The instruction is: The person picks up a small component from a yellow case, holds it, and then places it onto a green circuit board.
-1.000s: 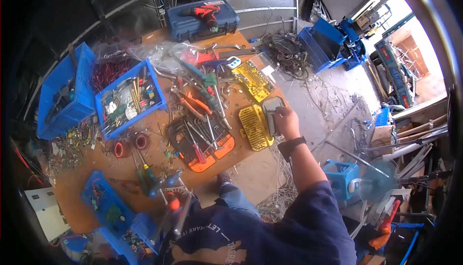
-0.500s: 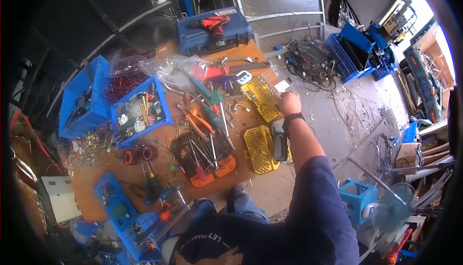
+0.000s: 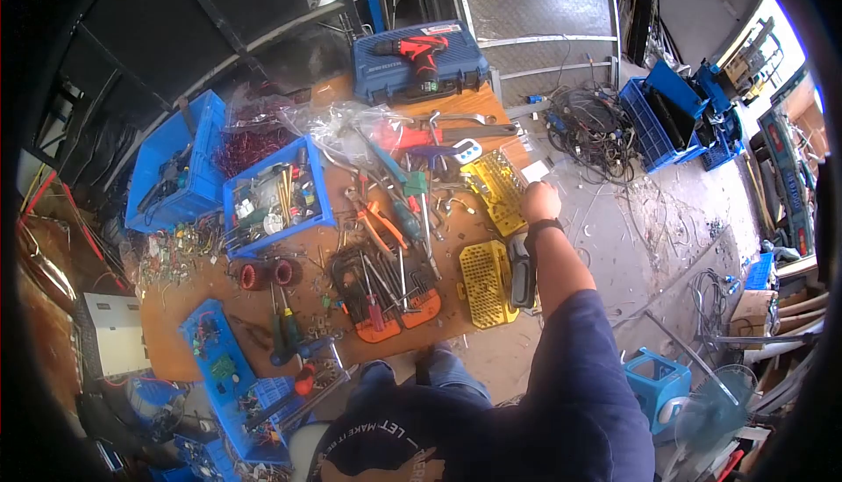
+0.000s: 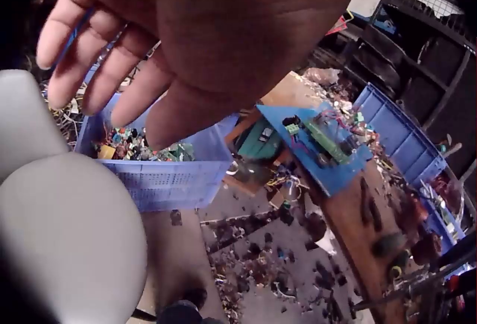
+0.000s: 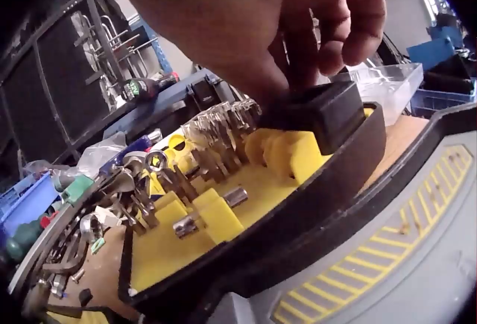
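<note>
My right hand [image 3: 541, 202] reaches over the right end of a yellow bit tray [image 3: 491, 191] at the table's right edge. In the right wrist view, its curled fingers come down at a small black box [image 5: 328, 115] in the corner of the black-rimmed tray; I cannot tell whether they pinch it. Rows of metal bits [image 5: 220, 126] stand in the tray. A grey lid [image 5: 440, 257] with yellow stripes lies in front. Hanging free beside a grey chair, my left hand [image 4: 186, 48] holds nothing, its fingers loosely extended; the head view does not show it.
A second yellow bit case [image 3: 482, 285] lies nearer me. Pliers [image 3: 373, 219], a hex key set [image 3: 386, 298] and blue bins [image 3: 276, 201] crowd the table. A red drill [image 3: 421, 52] rests on a blue case [image 3: 373, 78] at the back. The grey chair [image 4: 67, 227] stands beside my left hand.
My right hand has moved from the grey lid away from me to the far yellow bit tray, and stays there since half a second ago. The head view has shifted.
</note>
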